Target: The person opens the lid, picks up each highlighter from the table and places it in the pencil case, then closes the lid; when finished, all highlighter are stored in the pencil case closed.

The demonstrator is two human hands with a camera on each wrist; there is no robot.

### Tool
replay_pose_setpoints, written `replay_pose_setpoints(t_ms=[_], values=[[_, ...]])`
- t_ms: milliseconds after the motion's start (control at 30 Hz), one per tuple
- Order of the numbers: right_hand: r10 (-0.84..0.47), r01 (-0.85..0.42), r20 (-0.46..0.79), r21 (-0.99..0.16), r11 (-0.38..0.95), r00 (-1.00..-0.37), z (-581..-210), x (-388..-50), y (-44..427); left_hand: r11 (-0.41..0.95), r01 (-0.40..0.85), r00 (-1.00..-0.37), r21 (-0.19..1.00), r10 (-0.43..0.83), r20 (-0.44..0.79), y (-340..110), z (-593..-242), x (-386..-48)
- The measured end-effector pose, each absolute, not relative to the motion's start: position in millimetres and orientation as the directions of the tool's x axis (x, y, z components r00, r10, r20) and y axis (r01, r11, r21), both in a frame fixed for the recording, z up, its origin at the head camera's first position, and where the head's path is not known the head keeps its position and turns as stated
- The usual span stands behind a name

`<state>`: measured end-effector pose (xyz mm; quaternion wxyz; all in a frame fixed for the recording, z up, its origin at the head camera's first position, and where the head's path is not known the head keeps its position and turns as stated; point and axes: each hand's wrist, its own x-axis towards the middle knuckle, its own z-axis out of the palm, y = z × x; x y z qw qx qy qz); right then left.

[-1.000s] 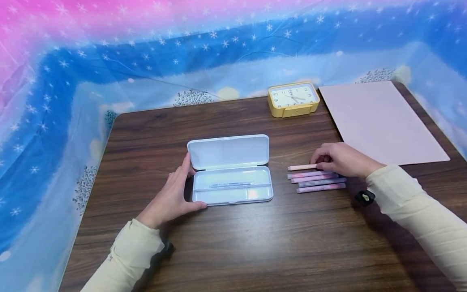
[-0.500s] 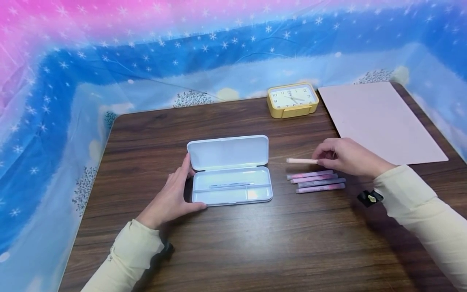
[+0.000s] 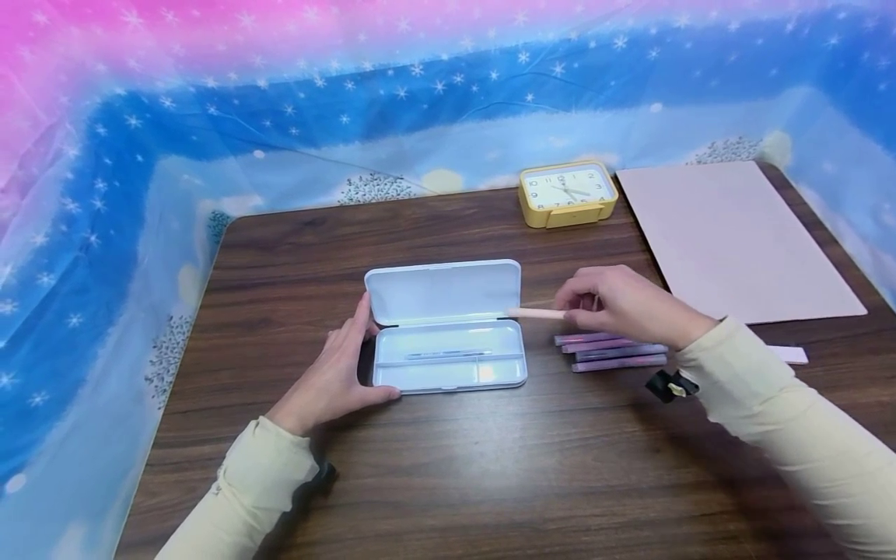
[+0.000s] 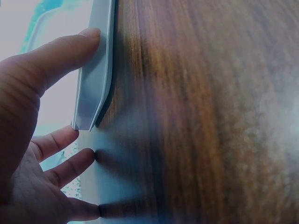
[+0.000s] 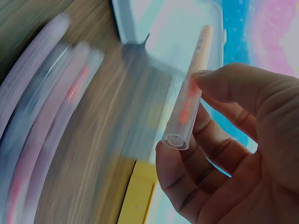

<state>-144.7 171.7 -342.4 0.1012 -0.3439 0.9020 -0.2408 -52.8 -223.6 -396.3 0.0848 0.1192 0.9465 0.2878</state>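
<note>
In the head view a white pencil case (image 3: 448, 280) lies open, its lid tilted back, with a thin pen-like stick (image 3: 448, 355) in its long compartment. My left hand (image 3: 332, 372) steadies its left end: the thumb rests on the front edge and the fingers extend along the left side. In the left wrist view the thumb touches the case wall (image 4: 96, 65). My right hand (image 3: 616, 303) pinches a peach marker (image 3: 539, 313) with a clear cap, held above the table by the case's right back corner. Below that hand, several pink and purple markers (image 3: 609, 363) lie side by side.
A yellow clock (image 3: 568, 215) stands at the back of the dark wooden table (image 3: 448, 474). To its right lies a pale pink board (image 3: 742, 241). A small white piece (image 3: 789, 355) shows beside the right sleeve. A snowflake-patterned cloth (image 3: 392, 101) hangs behind.
My right hand has lifted the peach marker off the row and carried it left toward the pencil case. The left hand keeps its place on the case.
</note>
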Motion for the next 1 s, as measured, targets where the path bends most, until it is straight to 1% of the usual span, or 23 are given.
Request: replay_pose_setpoints(t_ms=[200, 433, 633, 800, 1000], values=[[-0.703, -0.578, -0.028, -0.546, 0.606, -0.710, -347, -143, 136, 0.802, 0.182, -0.956, 0.569, 0.280, -0.088, -223, -395, -54], [-0.759, -0.638, -0.023, -0.526, 0.563, -0.651, -354, -141, 101, 0.797, 0.189, -0.956, 0.573, 0.283, -0.078, -223, -396, -54], [-0.781, -0.646, -0.049, -0.530, 0.549, -0.623, -362, -138, 78, 0.798, 0.189, -0.957, 0.573, 0.280, -0.074, -223, -397, -53], [-0.781, -0.673, -0.049, -0.475, 0.567, -0.623, -370, -132, 62, 0.798, 0.180, -0.959, 0.575, 0.273, -0.079, -223, -397, -53], [-0.754, -0.675, -0.056, -0.406, 0.616, -0.654, -377, -126, 51, 0.801, 0.148, -0.963, 0.580, 0.250, -0.100, -225, -397, -53]])
